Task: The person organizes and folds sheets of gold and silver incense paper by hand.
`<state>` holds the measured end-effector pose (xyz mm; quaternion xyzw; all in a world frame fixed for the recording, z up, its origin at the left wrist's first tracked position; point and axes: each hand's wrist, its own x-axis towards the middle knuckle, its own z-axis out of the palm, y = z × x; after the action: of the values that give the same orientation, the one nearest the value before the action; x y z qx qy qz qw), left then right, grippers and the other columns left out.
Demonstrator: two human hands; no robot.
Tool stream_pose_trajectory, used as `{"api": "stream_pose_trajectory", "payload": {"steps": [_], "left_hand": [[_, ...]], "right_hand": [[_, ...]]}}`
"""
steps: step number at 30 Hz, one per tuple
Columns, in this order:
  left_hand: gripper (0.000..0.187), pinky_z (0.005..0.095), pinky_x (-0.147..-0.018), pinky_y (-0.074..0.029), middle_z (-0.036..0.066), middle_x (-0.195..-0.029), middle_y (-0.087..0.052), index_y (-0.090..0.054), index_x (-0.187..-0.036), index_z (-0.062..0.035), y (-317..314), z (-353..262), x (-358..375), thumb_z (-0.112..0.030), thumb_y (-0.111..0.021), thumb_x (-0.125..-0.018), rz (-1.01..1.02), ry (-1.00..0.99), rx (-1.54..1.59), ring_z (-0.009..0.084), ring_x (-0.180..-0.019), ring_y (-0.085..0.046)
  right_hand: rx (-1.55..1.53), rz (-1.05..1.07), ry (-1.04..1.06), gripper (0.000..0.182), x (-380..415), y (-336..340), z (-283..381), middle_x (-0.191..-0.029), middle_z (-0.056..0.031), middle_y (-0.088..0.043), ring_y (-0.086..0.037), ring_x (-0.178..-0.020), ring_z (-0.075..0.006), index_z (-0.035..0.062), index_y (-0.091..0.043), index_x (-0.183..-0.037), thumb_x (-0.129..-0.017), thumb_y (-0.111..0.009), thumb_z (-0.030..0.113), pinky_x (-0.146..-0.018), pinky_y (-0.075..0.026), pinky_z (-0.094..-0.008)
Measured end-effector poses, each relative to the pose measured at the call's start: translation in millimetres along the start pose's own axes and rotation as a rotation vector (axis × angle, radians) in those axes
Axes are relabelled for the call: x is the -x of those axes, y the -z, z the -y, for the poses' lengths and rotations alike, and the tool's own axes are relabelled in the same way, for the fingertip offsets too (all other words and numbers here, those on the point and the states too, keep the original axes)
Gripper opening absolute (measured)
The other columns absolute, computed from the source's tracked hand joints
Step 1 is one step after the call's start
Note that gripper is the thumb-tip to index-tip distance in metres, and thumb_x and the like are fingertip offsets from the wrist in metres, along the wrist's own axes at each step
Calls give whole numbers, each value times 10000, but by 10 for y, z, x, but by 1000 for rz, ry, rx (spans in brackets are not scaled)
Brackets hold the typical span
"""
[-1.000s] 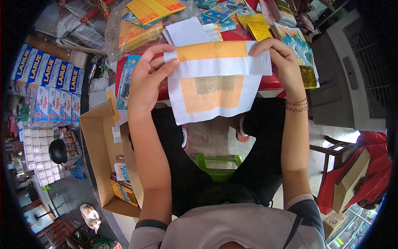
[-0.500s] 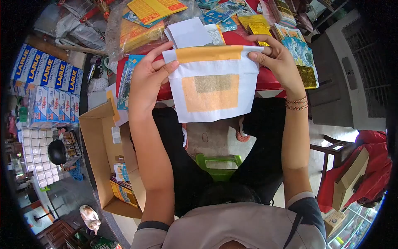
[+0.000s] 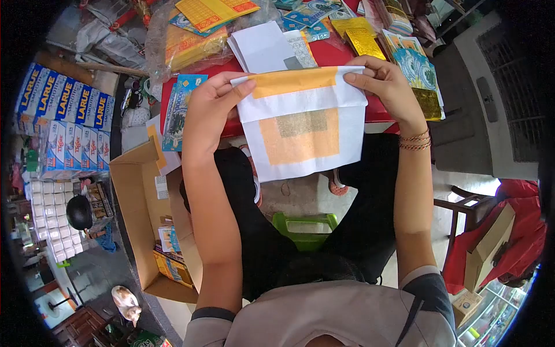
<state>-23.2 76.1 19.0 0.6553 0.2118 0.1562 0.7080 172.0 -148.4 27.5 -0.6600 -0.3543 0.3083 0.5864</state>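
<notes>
A white sheet of joss paper (image 3: 250, 136), with an orange square and a dull gold patch in it, hangs upright in front of me. Its top edge is folded over and shows an orange strip. My left hand (image 3: 217, 107) pinches the top left corner between thumb and fingers. At the top right corner, my right hand (image 3: 381, 87) grips the same sheet, fingers behind and thumb in front. Just beyond lies a stack of plain white papers (image 3: 261, 47) on the red table (image 3: 378, 110). Blue printed paper notes (image 3: 180, 110) lie beside my left hand.
Yellow and red paper bundles (image 3: 199, 49) and gold packets (image 3: 361, 37) cover the table's far side. To my left stands an open cardboard box (image 3: 136, 208) with paper packs inside. A green stool (image 3: 306, 231) is between my legs; a cat (image 3: 126, 303) lies on the floor.
The sheet has dropped slightly, shifted a little right and tilted. Both hands have moved slightly with it, still pinching its top corners.
</notes>
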Motion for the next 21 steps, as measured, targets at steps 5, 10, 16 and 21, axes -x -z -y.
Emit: {"api": "stream_pose_trajectory", "payload": {"steps": [5, 10, 16, 21], "left_hand": [[263, 171, -564, -421, 31, -812, -664, -631, -1042, 15, 49, 73, -57, -172, -671, -860, -103, 20, -81, 38, -672, -569], [261, 177, -557, -403, 24, -796, -665, -641, -1004, 12, -19, 44, -35, -205, -670, -862, -95, -16, -27, 33, -658, -558], [213, 185, -588, -415, 37, -783, -668, -639, -975, 5, -135, 9, -23, -183, -647, -876, -16, -111, -146, 42, -668, -566], [196, 184, -590, -413, 41, -768, -670, -632, -960, 15, -370, 26, 0, -164, -636, -881, 108, -100, -126, 37, -674, -561]], "right_hand": [[11, 56, -10, 223, 11, -30, 18, -876, -23, -671, -587, -793, -46, -7, -619, -1055, -870, -648, 114, -730, -459, -203], [81, 85, 37, 199, 13, 25, -22, -908, -10, -654, -567, -807, -41, 7, -620, -1032, -872, -646, 122, -715, -452, -209], [676, -154, 537, 195, -30, -175, 119, -904, -47, -644, -581, -856, -170, 49, -644, -942, -830, -662, 207, -772, -456, -309], [938, -184, 796, 201, -108, -607, 114, -800, -88, -619, -563, -829, -275, 63, -645, -844, -788, -667, 255, -788, -425, -375]]}}
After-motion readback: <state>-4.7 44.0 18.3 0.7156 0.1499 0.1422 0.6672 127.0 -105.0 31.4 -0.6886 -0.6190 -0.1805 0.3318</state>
